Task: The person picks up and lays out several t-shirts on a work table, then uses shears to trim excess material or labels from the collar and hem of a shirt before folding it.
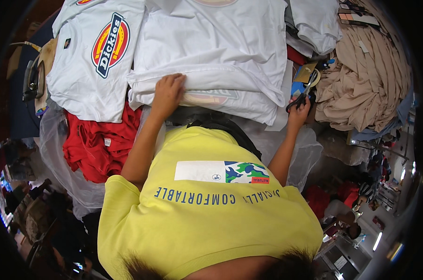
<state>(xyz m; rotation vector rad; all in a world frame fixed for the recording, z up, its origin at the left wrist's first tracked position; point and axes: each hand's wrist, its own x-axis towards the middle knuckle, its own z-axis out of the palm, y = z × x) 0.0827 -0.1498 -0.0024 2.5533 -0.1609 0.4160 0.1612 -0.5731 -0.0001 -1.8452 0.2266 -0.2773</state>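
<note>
A white T-shirt (211, 37) lies spread in front of me, its near edge turned back in a band. Beneath that edge shows more white cloth with a faint printed emblem (211, 99). Resting on the folded edge, left of its middle, is my left hand (168, 95), its fingers slightly bent on the cloth and its thumb out of sight. My right hand (299, 112) is closed around the black handles of a pair of scissors (306, 89), beside the shirt's right corner. The blades point up and away from me.
To the left, a white T-shirt with a colourful emblem (80, 60) lies over a heap of red garments (104, 140). At right sits a large beige cloth pile (361, 79). Beyond the scissors lies a roll of tape (316, 77). Clear plastic sheeting (57, 154) hangs near me.
</note>
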